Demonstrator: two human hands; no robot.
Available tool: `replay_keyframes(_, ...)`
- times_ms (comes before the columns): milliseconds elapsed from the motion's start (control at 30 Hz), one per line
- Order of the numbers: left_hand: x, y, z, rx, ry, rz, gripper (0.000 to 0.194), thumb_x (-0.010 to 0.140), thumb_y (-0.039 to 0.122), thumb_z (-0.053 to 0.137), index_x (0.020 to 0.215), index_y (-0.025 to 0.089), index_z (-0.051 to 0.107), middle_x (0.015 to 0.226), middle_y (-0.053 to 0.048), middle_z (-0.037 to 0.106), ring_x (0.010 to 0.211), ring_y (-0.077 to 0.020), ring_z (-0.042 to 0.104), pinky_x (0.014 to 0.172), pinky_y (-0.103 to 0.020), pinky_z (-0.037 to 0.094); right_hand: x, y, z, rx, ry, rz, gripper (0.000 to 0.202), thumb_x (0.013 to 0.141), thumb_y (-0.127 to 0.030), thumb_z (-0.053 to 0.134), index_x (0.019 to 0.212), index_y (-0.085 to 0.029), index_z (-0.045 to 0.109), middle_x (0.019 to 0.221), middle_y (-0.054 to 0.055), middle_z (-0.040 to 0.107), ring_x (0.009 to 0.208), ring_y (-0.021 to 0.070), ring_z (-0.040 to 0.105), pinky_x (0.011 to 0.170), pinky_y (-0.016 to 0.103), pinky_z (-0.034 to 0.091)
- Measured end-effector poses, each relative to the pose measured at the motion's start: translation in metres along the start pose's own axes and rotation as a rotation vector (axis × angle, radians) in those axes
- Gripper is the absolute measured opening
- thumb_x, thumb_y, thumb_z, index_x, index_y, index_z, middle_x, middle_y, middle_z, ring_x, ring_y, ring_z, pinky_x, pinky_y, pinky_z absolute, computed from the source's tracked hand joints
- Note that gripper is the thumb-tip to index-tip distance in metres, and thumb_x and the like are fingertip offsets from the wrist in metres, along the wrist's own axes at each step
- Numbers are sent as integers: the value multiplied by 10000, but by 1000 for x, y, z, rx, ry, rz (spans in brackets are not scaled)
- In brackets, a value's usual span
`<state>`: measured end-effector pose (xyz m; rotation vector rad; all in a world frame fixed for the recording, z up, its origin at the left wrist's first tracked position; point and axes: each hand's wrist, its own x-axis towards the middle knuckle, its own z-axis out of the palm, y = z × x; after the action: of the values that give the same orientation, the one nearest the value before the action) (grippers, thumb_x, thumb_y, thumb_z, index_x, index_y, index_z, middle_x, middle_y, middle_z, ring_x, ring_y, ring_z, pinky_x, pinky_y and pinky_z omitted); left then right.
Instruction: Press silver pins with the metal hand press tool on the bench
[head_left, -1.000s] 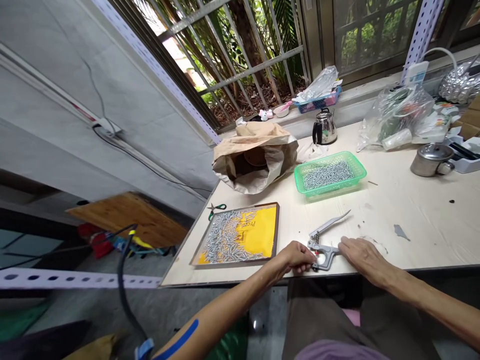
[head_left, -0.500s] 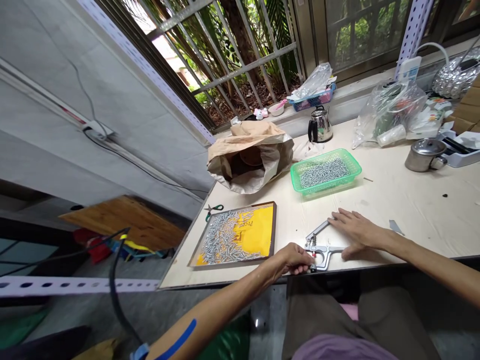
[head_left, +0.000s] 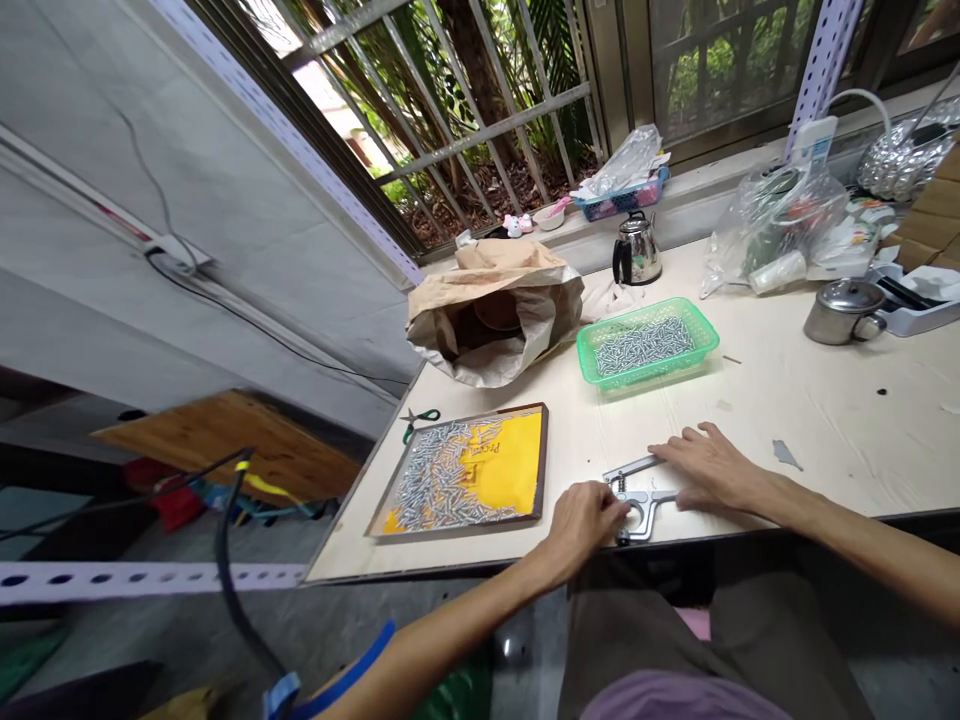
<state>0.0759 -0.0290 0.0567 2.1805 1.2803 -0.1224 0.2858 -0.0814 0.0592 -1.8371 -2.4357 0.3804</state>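
Observation:
On the table near its front edge lies a silver plier-like hand tool, with a coil spring and two splayed handles. My right hand spans these handles, fingertips on the upper one and thumb against the lower. At the tool's left end, my left hand is closed, its fingertips pressed together; whatever they pinch is hidden. Left of that hand is a shallow tray with a yellow bottom, covered on one side by small silver screw-like pieces. A green plastic basket behind the tool holds more small metal pieces.
Green-handled scissors lie by the tray's far left corner. A large open paper bag, a steel kettle, a lidded steel pot and a clear plastic bag stand farther back. A grey scrap lies right of my right hand.
My left hand has turned palm-down and moved up over the tool's left end. The tool's upper handle has swung down a little toward the lower one, with my right hand's fingers more bent.

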Motion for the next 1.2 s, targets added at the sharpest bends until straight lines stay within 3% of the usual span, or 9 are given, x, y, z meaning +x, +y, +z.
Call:
replay_keyframes(100,11,13,12,158,162,333,256,787,361,662,974,187,642,1024,-65,636,969,-219,546,804,-321,449,-3,-1,5,27,20,3,676,681,-295,743,1293,-220,467,1087,97,647,994,296,532,922,495,313)
replay_keyframes(233,37,27,20,245,89,561,573,704,421,740,1171,176,514,1157,-95,573,1041,-253,499,891,-380,441,-9,6,6,78,0,19,822,655,-310,757,1373,-191,373,1128,124,610,1029,302,508,859,431,388)
replay_keyframes(367,48,28,19,323,30,594,615,703,415,742,1189,150,474,1096,-108,578,1001,-261,504,874,-390,442,-20,13,-3,106,-9,44,694,661,-289,747,1274,-127,465,1167,160,551,1046,291,489,851,398,423)
replay_keyframes(500,46,30,18,344,48,607,610,725,423,720,1206,154,458,1086,-106,567,1000,-267,491,858,-398,441,-24,9,-10,129,3,18,409,695,-226,713,1069,-146,566,997,108,572,942,247,501,790,354,449)
replay_keyframes(633,46,35,21,295,12,633,390,795,343,666,1109,150,538,1016,-80,576,967,-233,495,835,-352,442,-23,5,-2,96,31,44,299,715,-144,678,997,-150,580,926,84,576,904,230,506,744,326,445)
replay_keyframes(767,47,37,25,287,-11,629,153,864,299,583,909,155,604,899,-58,584,914,-207,500,790,-320,437,-24,9,22,40,84,31,70,822,-154,575,883,-173,603,849,61,575,847,203,519,720,303,434)
replay_keyframes(967,45,38,31,306,16,602,173,902,263,513,795,159,600,838,-54,592,896,-197,522,779,-317,455,-28,12,36,12,177,-21,226,909,-129,397,784,-193,574,794,49,546,815,186,506,681,289,417)
replay_keyframes(1067,39,34,39,251,124,602,182,905,293,508,987,153,589,997,-85,620,996,-220,541,853,-362,474,-28,18,21,87,148,-6,99,854,-232,543,928,-185,590,937,80,559,896,211,501,737,311,435)
replay_keyframes(1200,20,26,63,188,314,668,351,923,236,453,1259,136,450,1352,-174,469,1293,-272,402,1010,-456,410,-18,31,2,128,12,45,468,708,-447,702,1050,-148,590,979,116,564,919,256,510,774,359,438)
